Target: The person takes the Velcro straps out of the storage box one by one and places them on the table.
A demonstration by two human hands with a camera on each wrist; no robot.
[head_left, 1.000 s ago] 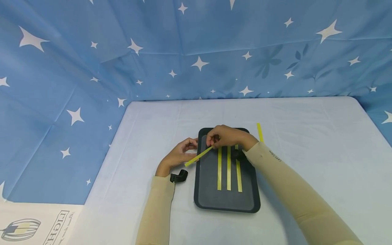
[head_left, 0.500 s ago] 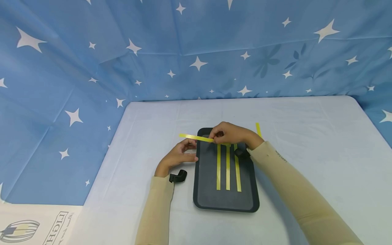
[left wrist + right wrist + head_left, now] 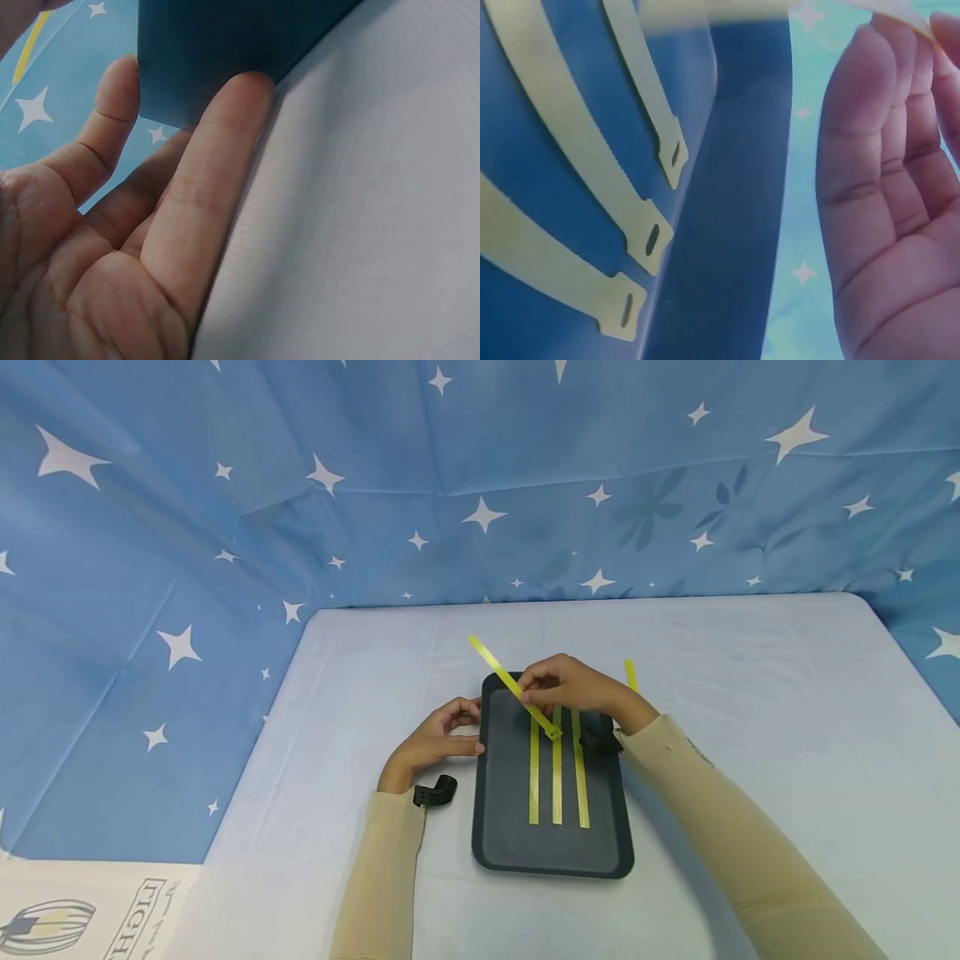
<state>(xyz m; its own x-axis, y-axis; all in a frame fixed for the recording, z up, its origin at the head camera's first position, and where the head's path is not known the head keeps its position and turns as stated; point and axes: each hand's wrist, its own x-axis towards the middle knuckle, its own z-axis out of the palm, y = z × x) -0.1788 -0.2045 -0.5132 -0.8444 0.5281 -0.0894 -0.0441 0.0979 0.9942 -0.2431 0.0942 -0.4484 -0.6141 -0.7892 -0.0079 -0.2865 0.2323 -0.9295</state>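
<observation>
The right hand [image 3: 572, 685] pinches a slim yellow strip [image 3: 497, 665], which slants out past its fingertips away from the person and, at the other end, down over the dark tray [image 3: 517, 852] to a wider tip. Nearer the person than that hand, three yellow strips [image 3: 557, 785] lie side by side in the tray, while another strip [image 3: 630, 674] shows beyond its wrist. The left hand [image 3: 435, 742] touches the tray's left edge, a black band [image 3: 436, 792] at its wrist.

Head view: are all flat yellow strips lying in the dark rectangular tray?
No, the right hand pinches one flat yellow strip above the dark tray.
</observation>
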